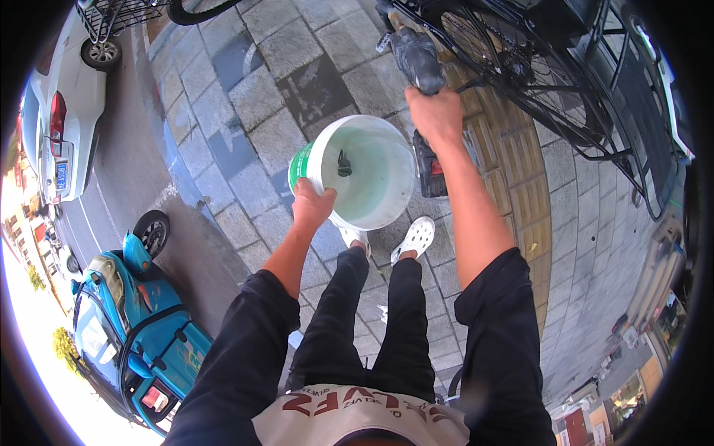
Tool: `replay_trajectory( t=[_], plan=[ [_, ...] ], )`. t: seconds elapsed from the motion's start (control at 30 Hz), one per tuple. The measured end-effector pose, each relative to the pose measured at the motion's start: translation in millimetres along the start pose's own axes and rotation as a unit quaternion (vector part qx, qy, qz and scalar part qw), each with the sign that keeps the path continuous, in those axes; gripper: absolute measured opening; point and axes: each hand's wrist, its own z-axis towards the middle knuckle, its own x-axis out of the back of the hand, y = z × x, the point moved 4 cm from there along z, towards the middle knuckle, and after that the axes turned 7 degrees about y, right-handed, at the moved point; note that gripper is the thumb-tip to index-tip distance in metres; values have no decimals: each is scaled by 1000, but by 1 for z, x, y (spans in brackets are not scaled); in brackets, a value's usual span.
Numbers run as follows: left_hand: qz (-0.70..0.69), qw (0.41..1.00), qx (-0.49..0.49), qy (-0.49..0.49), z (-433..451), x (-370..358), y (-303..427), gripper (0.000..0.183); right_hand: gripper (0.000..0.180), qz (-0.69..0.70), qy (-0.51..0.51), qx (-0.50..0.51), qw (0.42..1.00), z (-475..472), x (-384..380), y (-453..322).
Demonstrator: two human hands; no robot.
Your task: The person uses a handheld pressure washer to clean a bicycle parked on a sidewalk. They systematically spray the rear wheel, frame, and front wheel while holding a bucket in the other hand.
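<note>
My left hand (312,206) grips the side of a white plastic bucket (323,148) with a green label, thumb near the rim. The bucket is tilted so its mouth faces me, and pale greenish water (368,184) shows inside. A small black object (344,163) lies within it against the wall. My right hand (438,114) is closed around the handle of a dark cordless power tool (415,58), whose front points away from me. Below that hand shows its black and red battery pack (434,175), partly hidden by my forearm. The handle itself is mostly covered by my fingers.
A black cycle (519,72) with a rack stands close by at the upper right. Yellow tactile paving (491,139) crosses the grey paver sidewalk (273,128). Beyond the curb on the left are a white car (78,111) and a blue three-wheeled vehicle (145,329).
</note>
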Motion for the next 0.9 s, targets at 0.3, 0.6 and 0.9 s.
replay_trajectory(
  t=[0.3, 0.6, 0.9],
  plan=[
    [-13, 999, 37, -25, 12, 12, -10, 78, 40, 152, -8, -70, 986, 31, -48, -19],
    [-17, 999, 19, -19, 22, 17, -28, 70, 40, 34, -61, -135, 988, 24, -55, -24],
    [-21, 994, 69, -83, 60, 27, -66, 76, 45, 19, -84, -148, 985, -32, -21, 0]
  ],
)
